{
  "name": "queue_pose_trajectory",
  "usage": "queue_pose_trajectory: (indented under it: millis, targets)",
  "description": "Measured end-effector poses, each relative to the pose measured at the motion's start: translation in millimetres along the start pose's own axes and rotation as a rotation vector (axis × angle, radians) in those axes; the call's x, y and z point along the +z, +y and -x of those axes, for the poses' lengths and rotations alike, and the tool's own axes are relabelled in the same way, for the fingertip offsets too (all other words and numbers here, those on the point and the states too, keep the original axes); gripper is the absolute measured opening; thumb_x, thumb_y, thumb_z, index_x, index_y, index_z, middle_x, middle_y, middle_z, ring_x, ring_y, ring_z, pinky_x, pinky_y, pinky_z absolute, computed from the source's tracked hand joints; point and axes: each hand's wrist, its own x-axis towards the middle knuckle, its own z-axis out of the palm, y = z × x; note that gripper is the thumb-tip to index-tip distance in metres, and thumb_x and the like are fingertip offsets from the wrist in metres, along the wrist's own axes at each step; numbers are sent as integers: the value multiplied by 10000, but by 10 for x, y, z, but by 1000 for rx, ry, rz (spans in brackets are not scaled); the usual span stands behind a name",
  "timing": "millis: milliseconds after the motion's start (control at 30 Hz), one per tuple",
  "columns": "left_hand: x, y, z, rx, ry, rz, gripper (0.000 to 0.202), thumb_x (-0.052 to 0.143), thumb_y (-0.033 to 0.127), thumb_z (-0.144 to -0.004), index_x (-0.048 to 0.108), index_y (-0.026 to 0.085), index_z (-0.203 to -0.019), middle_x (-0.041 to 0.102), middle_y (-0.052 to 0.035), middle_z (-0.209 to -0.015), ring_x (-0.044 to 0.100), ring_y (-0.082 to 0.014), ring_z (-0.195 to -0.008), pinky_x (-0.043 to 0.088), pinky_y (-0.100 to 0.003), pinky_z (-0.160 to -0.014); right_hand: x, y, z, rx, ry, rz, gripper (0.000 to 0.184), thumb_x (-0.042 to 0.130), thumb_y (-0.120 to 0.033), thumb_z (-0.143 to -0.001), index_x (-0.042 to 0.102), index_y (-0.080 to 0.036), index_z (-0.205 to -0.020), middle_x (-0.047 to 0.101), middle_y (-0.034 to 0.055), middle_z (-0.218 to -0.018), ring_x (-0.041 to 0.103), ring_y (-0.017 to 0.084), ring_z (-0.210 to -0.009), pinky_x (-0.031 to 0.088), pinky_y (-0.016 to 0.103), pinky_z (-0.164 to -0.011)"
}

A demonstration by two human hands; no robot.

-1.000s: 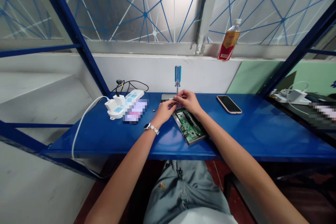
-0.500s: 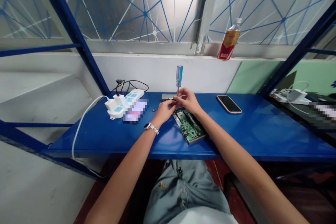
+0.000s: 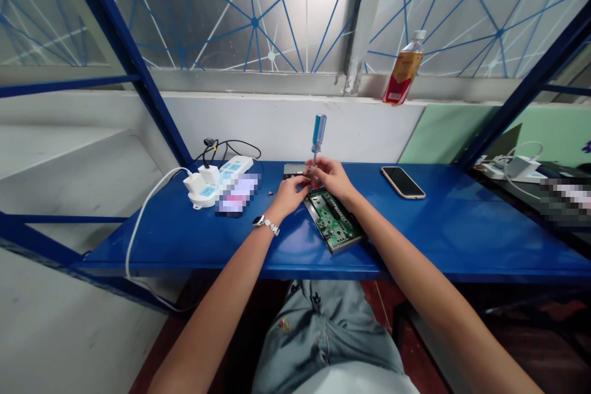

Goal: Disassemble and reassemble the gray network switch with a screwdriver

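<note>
A green circuit board (image 3: pixel 335 222) in a metal tray lies on the blue shelf (image 3: pixel 194 240). My right hand (image 3: pixel 331 176) is closed round the shaft of a screwdriver with a clear blue handle (image 3: pixel 318 130), which stands nearly upright over the board's far end. My left hand (image 3: pixel 290 194), with a watch on the wrist, pinches at the board's far left corner beside the screwdriver tip. What its fingers hold is too small to make out. A small screw (image 3: pixel 270 193) lies on the shelf just left of my left hand.
A white power strip (image 3: pixel 217 180) with plugs and cables sits at the left, a blurred patch beside it. A phone (image 3: pixel 402 183) lies face up to the right. A bottle (image 3: pixel 403 71) stands on the window ledge. Blue frame posts rise on both sides.
The screwdriver handle has tilted slightly to the right. Both hands stay at the board's far end.
</note>
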Motion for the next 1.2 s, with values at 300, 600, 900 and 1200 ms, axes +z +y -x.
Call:
queue_pose_trajectory:
  millis: [300,600,900,1200]
  targets:
    - [-26,41,13,-9,97,17,132,663,237,-874,738,177,-964,786,-56,-924,716,-180,-817,537,-274,-712,-28,33,32,-160,108,253,286,583,-492,-935,583,-220,-843,672,4,-718,595,144,-586,498,273,-579]
    - [-80,-28,-32,-57,210,163,160,642,317,-909,703,169,-925,762,-86,-888,715,-193,-803,554,-320,-762,-154,44,-27,-32,446,-201,153,529,-358,-990,482,-236,-910,695,-23,-763,644,121,-519,584,259,-529]
    - [-35,24,-47,-220,131,579,276,692,416,-888,633,148,-855,709,-59,-784,665,-133,-691,535,-267,-686,-171,-28,-28,245,525,-582,169,356,-128,-1019,411,-237,-902,707,-10,-654,684,141,-510,652,303,-573]
    - [-10,71,-37,-166,114,537,220,607,309,-948,571,168,-783,638,-10,-710,612,-103,-639,495,-228,-635,-127,-24,-3,261,505,-587,176,361,-136,-1031,405,-239,-896,717,-16,-664,700,134,-521,669,320,-613]
